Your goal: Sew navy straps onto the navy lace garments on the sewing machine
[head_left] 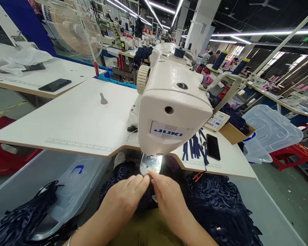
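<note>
Just in front of the lit metal bed plate of a white JUKI sewing machine, my two hands meet. My left hand is closed, its thumb and forefinger pressed together at the plate's front edge. Against it, my right hand is also closed in a pinch, with its fingertips touching the left ones. Whatever sits between the fingertips is hidden and too small to name. A bit of something pale and shiny shows under the right fingers. Dark navy fabric pieces lie beside my right forearm.
On the white table lies a small grey metal piece. Right of the machine are navy strips, a black phone and a cardboard box. A clear plastic bin with navy strips stands at the left.
</note>
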The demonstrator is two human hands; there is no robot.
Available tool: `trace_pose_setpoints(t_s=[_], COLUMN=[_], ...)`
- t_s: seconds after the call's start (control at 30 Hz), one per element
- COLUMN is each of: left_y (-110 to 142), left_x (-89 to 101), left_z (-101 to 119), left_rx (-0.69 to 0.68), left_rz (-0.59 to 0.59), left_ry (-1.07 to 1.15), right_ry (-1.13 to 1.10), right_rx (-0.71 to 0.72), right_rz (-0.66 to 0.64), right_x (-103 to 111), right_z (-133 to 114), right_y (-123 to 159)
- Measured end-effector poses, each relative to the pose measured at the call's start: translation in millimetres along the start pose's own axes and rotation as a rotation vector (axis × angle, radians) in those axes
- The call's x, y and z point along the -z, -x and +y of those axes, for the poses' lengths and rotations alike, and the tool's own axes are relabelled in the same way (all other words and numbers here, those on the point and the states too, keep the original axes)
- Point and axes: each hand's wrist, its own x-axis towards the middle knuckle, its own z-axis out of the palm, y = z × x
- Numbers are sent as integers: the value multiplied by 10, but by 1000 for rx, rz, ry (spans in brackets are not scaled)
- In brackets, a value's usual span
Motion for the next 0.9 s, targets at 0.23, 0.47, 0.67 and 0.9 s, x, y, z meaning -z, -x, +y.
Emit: trace_pose_setpoints(t_s=[0.23, 0.47, 0.67, 0.9], left_y=[-42, -48, -19, -59], left_x=[26, -41, 7, 56], left_z=[6, 94, 10, 1], left_rx=[20, 160, 168, 265], left_rz=[16, -35, -91, -403], left_ry=[24, 209, 322, 474], right_ry=[-180, -229, -275, 96], right_rx=[-189, -345, -212, 15], right_rz=[-164, 120, -11, -292], right_x=[174, 52, 203, 226], right_z=[48, 102, 130, 131], right_y=[25, 50, 37, 146])
